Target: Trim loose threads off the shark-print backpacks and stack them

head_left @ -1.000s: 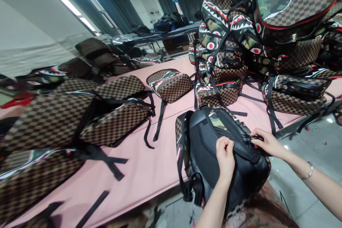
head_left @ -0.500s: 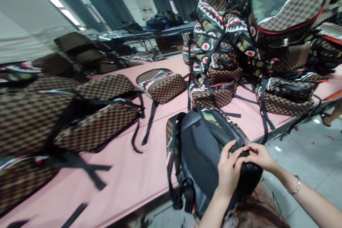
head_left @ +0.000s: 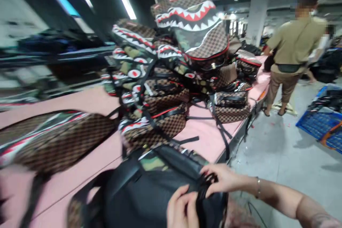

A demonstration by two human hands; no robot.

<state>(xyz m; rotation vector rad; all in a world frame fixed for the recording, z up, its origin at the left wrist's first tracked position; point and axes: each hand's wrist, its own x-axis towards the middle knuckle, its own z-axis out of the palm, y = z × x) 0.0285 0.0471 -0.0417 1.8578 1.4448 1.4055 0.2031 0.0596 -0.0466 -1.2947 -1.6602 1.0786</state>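
A black backpack (head_left: 139, 192) lies back-panel up at the near edge of the pink table, with a camouflage patch near its top. Beside its right edge my right hand (head_left: 223, 179) is closed, thumb and fingers around a bunched black strap (head_left: 205, 188). Lower and to the left, my left hand (head_left: 183, 208) has its fingers bent at the same strap, pressing against the backpack; its lower part is cut off by the frame edge. Motion blur softens the backpack's near side.
Behind the backpack rises a stack of checkered backpacks (head_left: 165, 121) with shark-mouth prints. Another checkered backpack (head_left: 69, 139) rests on the pink table (head_left: 107, 156) at left. A person (head_left: 294, 46) stands at the far right, near a blue woven bundle (head_left: 317, 124) on the floor.
The view has swung right and closer, bringing the person and blue bundle into sight. My right hand has the bunched strap lifted clear of the backpack's edge; my left hand sits lower in the frame.
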